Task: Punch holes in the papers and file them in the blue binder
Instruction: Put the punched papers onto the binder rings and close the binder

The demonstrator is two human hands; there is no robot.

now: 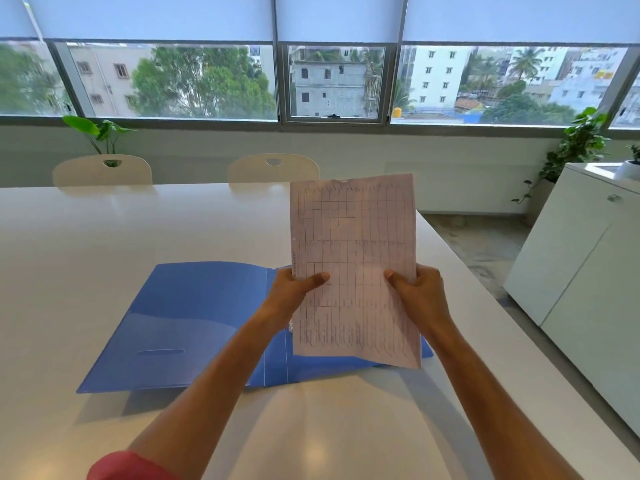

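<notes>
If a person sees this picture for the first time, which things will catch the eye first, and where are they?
First the papers, a printed grid sheet held upright in the middle, gripped at its sides by the left hand and the right hand. Under and behind them the blue binder lies open on the white table. At the far edge stand two pale chairs, below a wide window showing trees and buildings.

Papers (353, 268) cover the right half of the blue binder (194, 323); its rings or clasp cannot be seen. Print on the sheets is too blurred to read. Fingers of both hands lie hidden behind the sheets. Red sleeve (128, 467) is cut by the lower edge.
</notes>
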